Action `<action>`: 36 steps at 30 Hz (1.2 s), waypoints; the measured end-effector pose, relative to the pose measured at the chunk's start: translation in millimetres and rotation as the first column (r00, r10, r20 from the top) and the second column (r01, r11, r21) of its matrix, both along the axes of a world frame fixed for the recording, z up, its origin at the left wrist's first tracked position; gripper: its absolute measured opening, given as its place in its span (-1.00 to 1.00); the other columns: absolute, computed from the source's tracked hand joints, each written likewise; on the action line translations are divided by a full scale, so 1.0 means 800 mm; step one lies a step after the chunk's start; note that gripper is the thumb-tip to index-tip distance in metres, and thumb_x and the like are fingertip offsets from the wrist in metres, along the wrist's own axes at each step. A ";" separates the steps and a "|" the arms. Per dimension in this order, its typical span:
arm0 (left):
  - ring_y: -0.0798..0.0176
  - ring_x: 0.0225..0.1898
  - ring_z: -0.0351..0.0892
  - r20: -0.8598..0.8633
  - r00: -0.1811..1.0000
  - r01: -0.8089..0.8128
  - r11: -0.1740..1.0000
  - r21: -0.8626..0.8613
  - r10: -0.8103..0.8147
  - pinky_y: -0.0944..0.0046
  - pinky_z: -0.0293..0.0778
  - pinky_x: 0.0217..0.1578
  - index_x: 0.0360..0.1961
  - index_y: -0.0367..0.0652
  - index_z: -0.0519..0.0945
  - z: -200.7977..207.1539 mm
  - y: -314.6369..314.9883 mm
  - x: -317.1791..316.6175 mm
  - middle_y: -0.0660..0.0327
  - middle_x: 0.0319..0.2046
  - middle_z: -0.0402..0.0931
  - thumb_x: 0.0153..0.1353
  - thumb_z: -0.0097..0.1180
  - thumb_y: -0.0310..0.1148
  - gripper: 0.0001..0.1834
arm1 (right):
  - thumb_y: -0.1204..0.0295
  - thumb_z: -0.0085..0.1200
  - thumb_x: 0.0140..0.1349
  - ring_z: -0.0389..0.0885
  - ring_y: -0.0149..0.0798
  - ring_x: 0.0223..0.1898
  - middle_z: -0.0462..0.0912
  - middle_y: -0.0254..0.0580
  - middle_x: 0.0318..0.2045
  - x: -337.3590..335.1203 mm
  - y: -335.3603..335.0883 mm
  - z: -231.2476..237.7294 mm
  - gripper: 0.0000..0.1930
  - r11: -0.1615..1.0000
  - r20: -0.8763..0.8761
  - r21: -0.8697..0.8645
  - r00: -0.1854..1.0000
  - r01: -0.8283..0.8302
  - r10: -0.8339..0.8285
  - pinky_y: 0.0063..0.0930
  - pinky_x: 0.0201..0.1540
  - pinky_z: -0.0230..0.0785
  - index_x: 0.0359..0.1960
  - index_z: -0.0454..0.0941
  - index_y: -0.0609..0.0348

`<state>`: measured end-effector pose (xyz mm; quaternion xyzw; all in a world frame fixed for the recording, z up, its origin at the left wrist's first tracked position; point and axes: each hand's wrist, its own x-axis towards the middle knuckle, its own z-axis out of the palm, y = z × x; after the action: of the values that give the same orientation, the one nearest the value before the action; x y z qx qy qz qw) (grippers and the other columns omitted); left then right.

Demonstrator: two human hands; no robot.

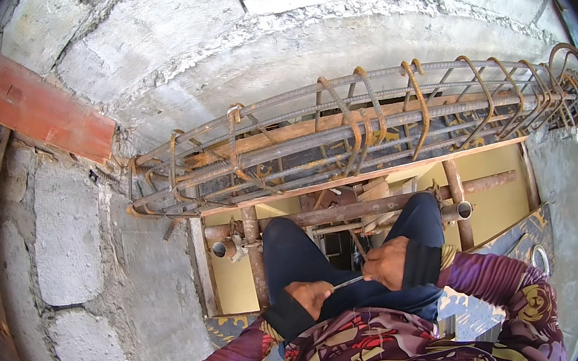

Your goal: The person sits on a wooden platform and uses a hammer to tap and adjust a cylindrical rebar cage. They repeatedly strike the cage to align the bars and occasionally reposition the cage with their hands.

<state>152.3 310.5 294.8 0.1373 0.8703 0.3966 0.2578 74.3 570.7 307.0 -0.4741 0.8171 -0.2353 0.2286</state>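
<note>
My left hand (310, 298) is closed in front of my lap, pinching one end of a thin grey metal strand (348, 283). The other end runs into my right hand (386, 264), which is also closed. Whether the strand is wire or a slim rod cannot be told. A narrow brownish bar (358, 241) shows just above my right fingers; whether they hold it is unclear. Both hands are over my dark trousers (291, 249), between my raised knees. Beyond them, a rusty rebar cage (285, 148) with bent stirrups spans from side to side.
A rusty scaffold pipe (351, 210) crosses by my knees, with open pipe ends (464, 210) at clamps. Beneath the cage lies a formwork board (259, 178). Block walls (67, 239) stand left and ahead; a concrete column (565, 195) stands right. A gap drops away below me.
</note>
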 end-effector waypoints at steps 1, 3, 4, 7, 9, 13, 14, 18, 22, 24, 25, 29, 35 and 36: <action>-0.07 -0.28 0.64 -0.015 1.000 0.002 0.999 -0.043 -0.002 0.09 0.54 -0.27 -0.19 -0.14 0.62 -0.003 0.000 -0.004 0.03 -0.34 0.63 0.25 -0.01 -0.44 -0.81 | 0.29 0.06 0.23 0.63 -0.02 -0.35 0.59 -0.13 -0.43 -0.001 -0.003 0.000 -0.82 0.999 0.033 0.010 0.999 0.036 -0.036 -0.16 -0.28 0.49 -0.37 0.59 0.11; -0.04 -0.42 0.60 -0.143 0.990 0.012 1.000 0.027 -0.008 0.12 0.49 -0.40 -0.25 -0.14 0.61 -0.012 -0.006 -0.007 0.04 -0.48 0.56 0.20 0.03 -0.50 -0.85 | 0.26 0.04 0.26 0.63 0.02 -0.34 0.63 -0.10 -0.41 -0.003 -0.011 -0.005 -0.79 0.994 0.098 0.030 0.989 0.105 -0.108 -0.12 -0.25 0.48 -0.34 0.61 0.12; -0.02 -0.48 0.58 -0.202 0.979 0.025 0.998 0.065 -0.012 0.14 0.46 -0.47 -0.28 -0.14 0.60 -0.018 -0.008 -0.007 0.05 -0.54 0.53 0.17 0.05 -0.53 -0.87 | 0.26 0.04 0.26 0.63 0.04 -0.33 0.63 -0.07 -0.40 -0.004 -0.012 -0.009 -0.79 0.994 0.159 0.016 0.981 0.106 -0.108 -0.11 -0.24 0.47 -0.34 0.62 0.11; -0.04 -0.44 0.59 -0.216 0.969 0.129 0.991 0.048 -0.116 0.11 0.48 -0.44 -0.29 -0.14 0.60 -0.026 -0.017 -0.015 0.06 -0.52 0.55 0.16 0.05 -0.51 -0.88 | 0.25 0.04 0.25 0.62 0.09 -0.30 0.65 -0.02 -0.41 -0.011 -0.016 -0.020 -0.77 0.994 0.276 0.037 0.955 0.099 -0.105 -0.08 -0.20 0.45 -0.36 0.64 0.11; -0.06 -0.39 0.60 -0.174 0.969 0.167 0.984 -0.053 -0.174 0.07 0.48 -0.39 -0.28 -0.16 0.61 -0.019 -0.014 -0.023 0.02 -0.46 0.58 0.11 0.06 -0.49 -0.85 | 0.23 0.04 0.24 0.61 0.10 -0.30 0.65 0.01 -0.42 -0.017 -0.026 -0.021 -0.76 0.988 0.268 0.137 0.957 0.077 -0.112 -0.08 -0.18 0.44 -0.39 0.65 0.11; -0.06 -0.41 0.60 -0.173 0.982 0.056 0.994 -0.095 -0.071 0.06 0.48 -0.40 -0.27 -0.18 0.61 -0.027 -0.018 -0.024 -0.03 -0.44 0.58 0.07 0.08 -0.49 -0.82 | 0.25 0.11 0.16 0.63 0.03 -0.39 0.60 -0.05 -0.54 -0.037 -0.044 -0.041 -0.79 0.966 0.260 0.211 0.944 0.149 -0.202 -0.14 -0.30 0.45 -0.50 0.65 0.09; -0.02 -0.41 0.61 -0.132 0.990 0.033 0.990 -0.138 -0.051 0.11 0.49 -0.40 -0.24 -0.18 0.61 -0.028 -0.019 -0.021 0.01 -0.44 0.59 0.13 0.05 -0.48 -0.82 | 0.25 0.12 0.14 0.63 0.03 -0.39 0.60 -0.06 -0.53 -0.041 -0.050 -0.048 -0.79 0.974 0.144 0.178 0.975 0.142 -0.168 -0.14 -0.31 0.46 -0.51 0.65 0.09; 0.13 -0.40 0.65 0.435 0.826 -0.406 0.914 0.017 0.359 0.25 0.56 -0.40 -0.17 -0.21 0.59 -0.031 -0.023 -0.015 0.09 -0.42 0.63 0.28 0.02 -0.43 -0.83 | 0.26 0.17 0.05 0.64 -0.06 -0.40 0.61 -0.17 -0.48 -0.045 -0.087 -0.051 -0.83 0.978 -0.261 0.081 0.951 0.192 -0.165 -0.14 -0.35 0.48 -0.54 0.67 0.04; 0.20 -0.38 0.66 0.892 0.358 -0.915 0.293 0.277 0.275 0.27 0.62 -0.38 -0.15 -0.26 0.57 -0.046 -0.028 -0.010 0.10 -0.37 0.62 0.33 0.08 -0.35 -0.80 | 0.26 0.20 0.02 0.65 -0.11 -0.43 0.59 -0.21 -0.49 -0.055 -0.145 -0.070 -0.85 0.938 -0.380 -0.114 0.858 0.327 -0.346 -0.19 -0.40 0.47 -0.52 0.68 0.02; 0.17 -0.36 0.66 0.862 0.382 -0.924 0.105 0.369 0.334 0.20 0.64 -0.34 -0.15 -0.22 0.56 -0.057 -0.019 -0.015 0.08 -0.33 0.61 0.28 0.15 -0.33 -0.80 | 0.23 0.19 0.05 0.64 -0.08 -0.45 0.57 -0.21 -0.46 -0.055 -0.181 -0.075 -0.81 0.839 -0.286 -0.191 0.789 0.510 -0.544 -0.21 -0.40 0.47 -0.49 0.67 0.06; 0.16 -0.36 0.66 0.832 0.424 -0.900 0.064 0.431 0.358 0.20 0.63 -0.34 -0.16 -0.21 0.57 -0.076 -0.024 -0.023 0.07 -0.34 0.61 0.28 0.15 -0.33 -0.81 | 0.23 0.17 0.05 0.64 -0.05 -0.43 0.59 -0.17 -0.44 -0.058 -0.196 -0.088 -0.80 0.782 -0.252 -0.229 0.741 0.580 -0.623 -0.19 -0.37 0.48 -0.48 0.66 0.08; 0.10 -0.43 0.64 0.772 0.609 -0.785 0.002 0.619 0.183 0.18 0.61 -0.45 -0.24 -0.18 0.56 -0.179 -0.081 -0.068 0.00 -0.38 0.60 0.30 0.13 -0.34 -0.86 | 0.14 0.14 0.14 0.64 0.03 -0.35 0.60 -0.10 -0.36 -0.064 -0.193 -0.128 -0.71 0.600 -0.117 -0.251 0.591 0.760 -0.798 -0.15 -0.31 0.49 -0.36 0.63 0.12; 0.19 -0.59 0.59 0.510 0.415 -0.824 0.075 0.561 0.753 0.29 0.51 -0.63 -0.27 -0.24 0.54 -0.202 -0.119 -0.146 0.05 -0.52 0.58 0.33 0.07 -0.33 -0.82 | 0.13 0.19 0.15 0.63 0.06 -0.32 0.60 -0.08 -0.27 -0.004 -0.076 -0.102 -0.67 0.573 -0.086 -0.377 0.589 0.728 -0.804 -0.13 -0.27 0.49 -0.24 0.61 0.14; 0.22 -0.62 0.58 0.409 0.366 -0.858 0.132 0.497 0.836 0.31 0.49 -0.65 -0.28 -0.27 0.54 -0.204 -0.116 -0.158 0.08 -0.55 0.58 0.34 0.06 -0.32 -0.80 | 0.15 0.19 0.15 0.63 0.05 -0.33 0.60 -0.08 -0.29 0.011 -0.054 -0.095 -0.68 0.555 -0.044 -0.360 0.580 0.750 -0.813 -0.15 -0.27 0.49 -0.24 0.62 0.14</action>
<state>25.7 217.6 131.5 -0.3048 0.5920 0.7434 -0.0626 82.7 527.8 231.2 -0.1095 0.9147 -0.3842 -0.0614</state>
